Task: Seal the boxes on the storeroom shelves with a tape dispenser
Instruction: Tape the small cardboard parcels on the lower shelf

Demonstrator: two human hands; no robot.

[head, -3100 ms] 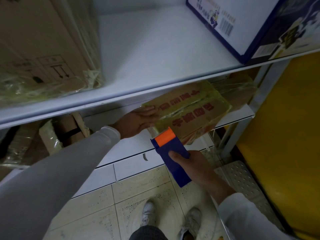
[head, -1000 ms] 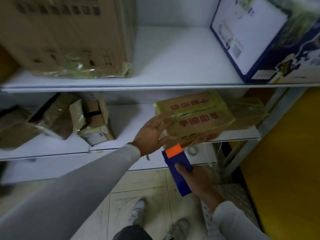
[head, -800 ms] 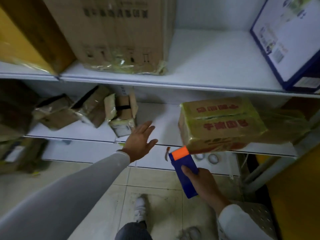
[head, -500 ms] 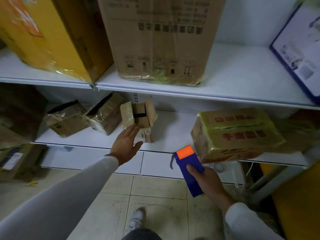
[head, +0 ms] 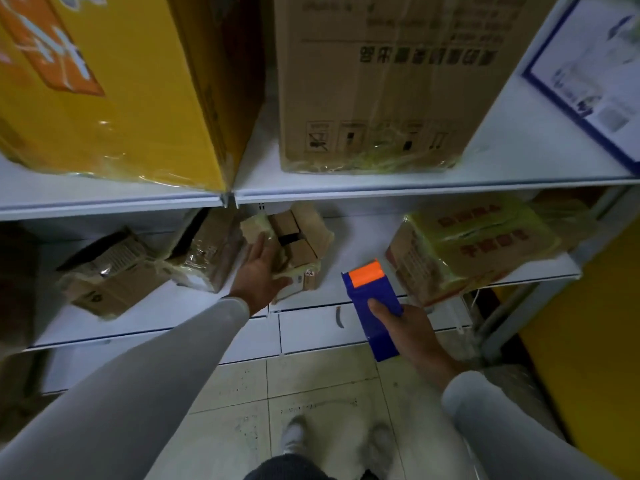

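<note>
Left hand (head: 260,271) is stretched out to the small open box (head: 294,247) on the lower shelf (head: 353,244), fingers straight and spread, palm against the box's left-front side, thumb along its lower edge. Nothing pinched in that grip, just flat contact. The box has its flaps up and is wrapped in loose clear film.

Right hand (head: 403,323) holds the tape dispenser (head: 372,308), blue body with an orange end, in front of the shelf edge, clear of any box. Fingers curled round the body, thumb lying on its top face; orange end points up toward the shelf.

To the right on the same shelf sits the yellow-wrapped box (head: 474,244) with red print, overhanging the shelf front a little. To the left, two more battered cardboard boxes (head: 114,271) in film, tilted.

Upper shelf (head: 433,183): big yellow box (head: 104,88) on the left, big brown carton (head: 391,81) in the middle, a white and blue box (head: 595,74) at the right edge.

Tiled floor (head: 311,386) below, with shoes (head: 294,434) visible at the bottom; both sleeves are light grey
</note>
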